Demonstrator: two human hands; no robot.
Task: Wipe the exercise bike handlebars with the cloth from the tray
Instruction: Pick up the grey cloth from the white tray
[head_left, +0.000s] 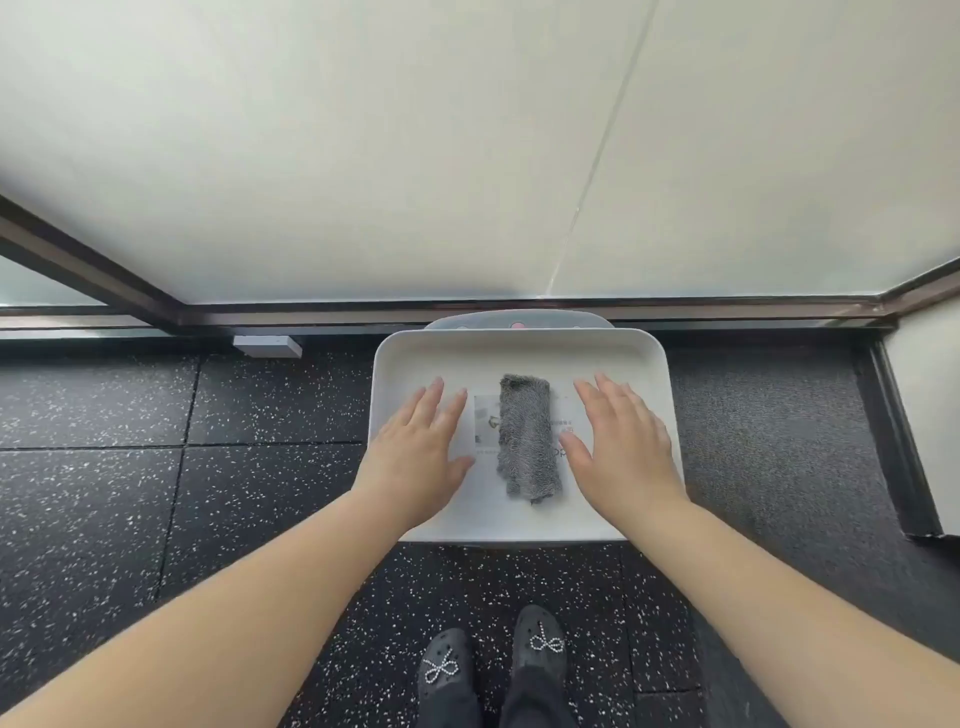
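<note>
A folded grey fluffy cloth (529, 437) lies in the middle of a white rectangular tray (519, 349), on top of a printed label on the tray's floor. My left hand (418, 449) hovers flat over the tray just left of the cloth, fingers apart, holding nothing. On the other side of the cloth my right hand (623, 441) is spread the same way, palm down and empty. Neither hand touches the cloth. No exercise bike or handlebars are in view.
The tray rests on a grey stool or stand (519, 318) against a frosted glass wall (467, 156) with a dark metal frame. Black speckled rubber floor tiles (130, 493) lie all around. My two dark shoes (493, 660) stand below the tray. A white panel (930, 415) is at right.
</note>
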